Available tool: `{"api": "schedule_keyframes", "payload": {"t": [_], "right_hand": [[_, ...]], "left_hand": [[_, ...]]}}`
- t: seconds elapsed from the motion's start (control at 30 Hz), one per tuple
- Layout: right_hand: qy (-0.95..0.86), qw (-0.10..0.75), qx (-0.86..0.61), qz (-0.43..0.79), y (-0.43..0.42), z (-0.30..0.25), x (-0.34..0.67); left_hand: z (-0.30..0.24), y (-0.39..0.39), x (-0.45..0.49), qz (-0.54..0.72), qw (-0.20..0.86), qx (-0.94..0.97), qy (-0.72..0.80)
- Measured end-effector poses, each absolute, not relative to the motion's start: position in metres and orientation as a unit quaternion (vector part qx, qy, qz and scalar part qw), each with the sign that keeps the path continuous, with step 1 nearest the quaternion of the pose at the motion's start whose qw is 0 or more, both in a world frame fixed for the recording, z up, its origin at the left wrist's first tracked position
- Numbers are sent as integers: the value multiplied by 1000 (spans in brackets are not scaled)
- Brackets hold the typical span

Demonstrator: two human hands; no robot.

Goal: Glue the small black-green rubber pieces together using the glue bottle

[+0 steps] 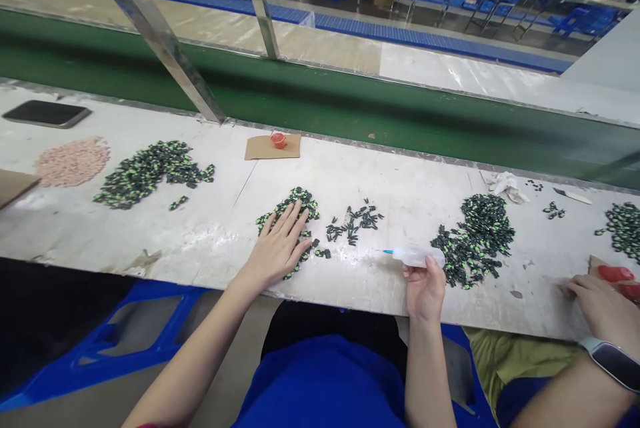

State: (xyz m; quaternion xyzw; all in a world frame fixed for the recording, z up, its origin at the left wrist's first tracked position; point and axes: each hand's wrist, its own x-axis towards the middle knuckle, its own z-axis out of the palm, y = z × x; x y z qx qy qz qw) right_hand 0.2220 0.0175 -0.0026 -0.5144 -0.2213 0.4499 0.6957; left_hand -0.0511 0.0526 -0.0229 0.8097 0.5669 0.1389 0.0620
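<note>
My left hand [281, 245] lies flat, fingers spread, on a small heap of black-and-green parts [296, 205] on the white worktop. My right hand [425, 288] is closed round a clear squeeze bottle [419, 256] with a blue nozzle that points left. Between the hands lies a loose scatter of dark parts [354, 223]. A bigger pile of black-and-green parts [477, 236] sits just right of the bottle.
Another pile of the parts [150, 173] and a pink heap [73, 161] lie at left, near a dark tray [47, 113]. A red cap on cardboard [278, 141] sits at the back. A co-worker's hand [603, 308] rests at right. A green conveyor belt [350, 105] runs behind.
</note>
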Motion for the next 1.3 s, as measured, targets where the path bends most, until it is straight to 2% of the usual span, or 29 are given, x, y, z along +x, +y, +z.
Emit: {"api": "schedule_keyframes", "payload": {"t": [0.17,0.3,0.53,0.67,0.9,1.3], "right_hand": [[-223,687,-513,464,19,-4,216],[-222,684,-521,460,17,-6,215],[-259,651,-546,460,13,-7,210],[-300,644,-571,412,9,-15,207],[-358,632,-613,311,2,-20,204],[-437,540,-638,332,8,-2,194]], "left_hand": [[-12,57,-45,129,77,857,493],[4,48,-38,174,66,878,441],[-1,34,-30,210,9,867,453],[-3,31,-20,230,1,860,456],[-19,22,15,309,48,818,482],[-25,24,18,342,94,785,508]]}}
